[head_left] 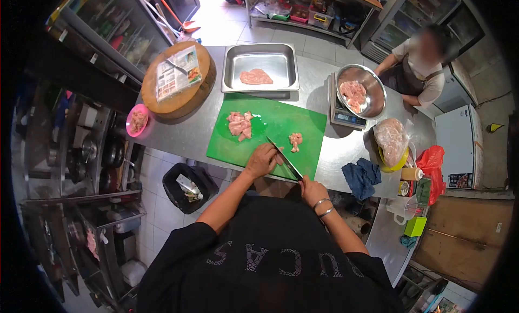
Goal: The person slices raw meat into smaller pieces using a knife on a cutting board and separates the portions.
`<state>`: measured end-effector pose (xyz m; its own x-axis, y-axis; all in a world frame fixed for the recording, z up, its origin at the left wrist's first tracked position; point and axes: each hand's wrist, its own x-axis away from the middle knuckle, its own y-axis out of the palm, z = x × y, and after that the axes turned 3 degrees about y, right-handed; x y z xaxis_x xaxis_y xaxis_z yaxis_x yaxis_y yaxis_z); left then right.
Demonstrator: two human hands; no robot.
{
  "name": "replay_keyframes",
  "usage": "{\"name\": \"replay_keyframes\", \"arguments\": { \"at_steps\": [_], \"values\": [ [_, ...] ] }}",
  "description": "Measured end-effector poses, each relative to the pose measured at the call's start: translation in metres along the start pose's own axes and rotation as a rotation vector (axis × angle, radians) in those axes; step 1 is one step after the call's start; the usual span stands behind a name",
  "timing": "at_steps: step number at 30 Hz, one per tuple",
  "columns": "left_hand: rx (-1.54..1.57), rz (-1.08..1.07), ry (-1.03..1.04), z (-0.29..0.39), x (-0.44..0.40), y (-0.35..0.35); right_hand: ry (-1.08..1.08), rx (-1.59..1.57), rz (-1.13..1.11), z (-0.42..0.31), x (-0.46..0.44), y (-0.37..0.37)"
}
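Black shirt [270, 248] fills the foreground at 6 o'clock, below the green board [273, 118]; clock positions are taken from the board's centre. Leftmost, at 9, sits a pink bowl [142, 129] of cut meat. At 10, a round block [208, 70] carries a laminated sheet with a spare knife [177, 66] across it. A bin [170, 184] stands on the floor at 8.

On the board, a meat pile [239, 125] lies toward 10. Near 6, the left hand [261, 160] has bent fingers at a strip of meat [279, 158]; whether they pinch or merely press, I cannot tell. Right of it, the knife [285, 160] slants toward 11, its handle wrapped in the right hand [313, 191] at 5. Smaller pieces [295, 142] lie at 3.

The blade runs close beside the left fingertips, so a slick strip sliding on the wet-looking board could cause a cut. Strips near the board's lower edge might be nudged off by a wide stroke. At 2, a steel bowl [374, 108] of meat rests on a scale [348, 119]; an off-centre knock could tip it.
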<state>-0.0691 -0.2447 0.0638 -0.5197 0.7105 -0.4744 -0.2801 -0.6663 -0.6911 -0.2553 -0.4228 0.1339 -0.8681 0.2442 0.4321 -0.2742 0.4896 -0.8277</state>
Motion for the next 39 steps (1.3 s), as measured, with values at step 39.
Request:
{"name": "replay_keyframes", "arguments": {
  "at_steps": [39],
  "values": [
    [-0.118,0.137,-0.446,0.017,0.027,0.009,-0.031,-0.308,0.135,0.013,-0.022,0.019]
  ]
}}
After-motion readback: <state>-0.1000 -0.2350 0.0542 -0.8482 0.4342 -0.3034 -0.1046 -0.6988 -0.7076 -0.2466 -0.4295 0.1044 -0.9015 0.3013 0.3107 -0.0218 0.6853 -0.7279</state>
